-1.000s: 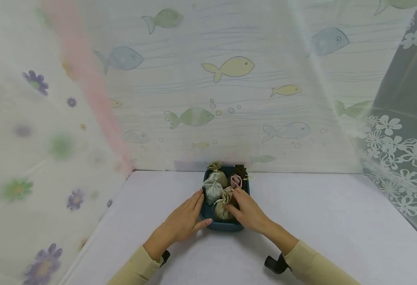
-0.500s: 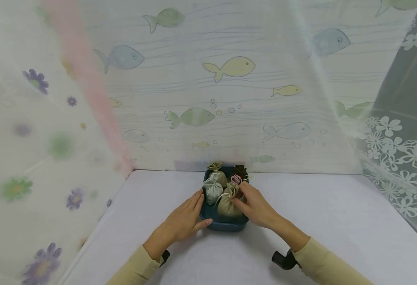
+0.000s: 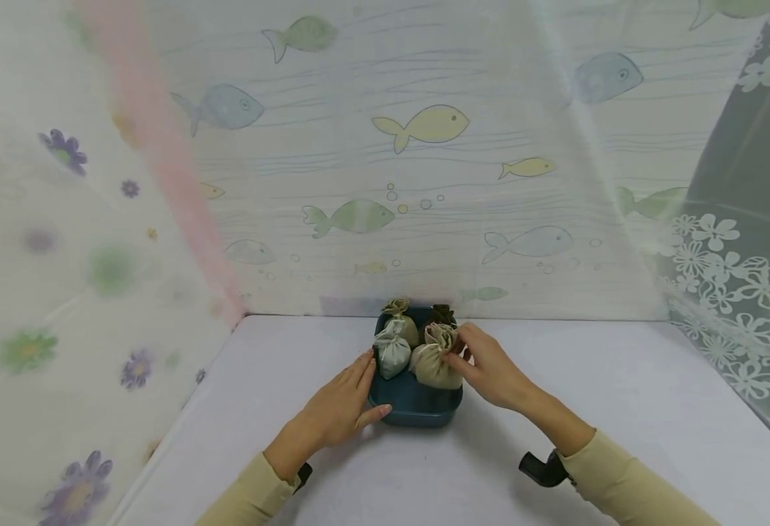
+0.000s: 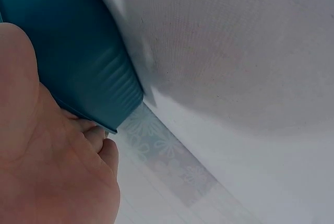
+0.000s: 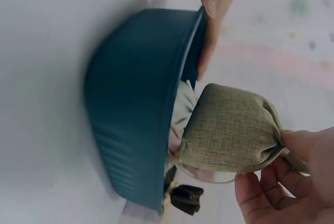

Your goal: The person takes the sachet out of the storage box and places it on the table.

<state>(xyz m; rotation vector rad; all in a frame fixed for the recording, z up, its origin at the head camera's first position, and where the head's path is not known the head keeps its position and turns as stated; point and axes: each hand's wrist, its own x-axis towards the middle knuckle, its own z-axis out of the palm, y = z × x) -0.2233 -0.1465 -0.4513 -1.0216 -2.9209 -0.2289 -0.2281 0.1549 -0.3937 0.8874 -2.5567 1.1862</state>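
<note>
A blue-green plastic basin [image 3: 418, 418] stands near the table's back edge with several small drawstring pouches in it. My right hand [image 3: 495, 369] pinches an olive linen drawstring pouch [image 5: 229, 130] by its gathered neck, above the basin's right side. In the right wrist view this pouch hangs over the rim, partly hiding what lies behind. My left hand [image 3: 337, 402] rests at the basin's left side, fingers straight along the rim, thumb at the front corner. Inside the basin are a silvery pouch [image 3: 393, 352], another olive one [image 3: 408, 330] behind it, and a dark brown one [image 3: 443, 314].
A white cloth covers the table [image 3: 280, 351]. Behind it hangs a sheer curtain [image 3: 418, 175] printed with fish, close to the basin's far end. Floral sheets hang at left and right. A black wrist mount [image 3: 543, 469] sits under the right forearm.
My right hand has lifted the olive pouch from the basin's front and moved it right and up, uncovering the basin floor. The left hand has stayed in place.
</note>
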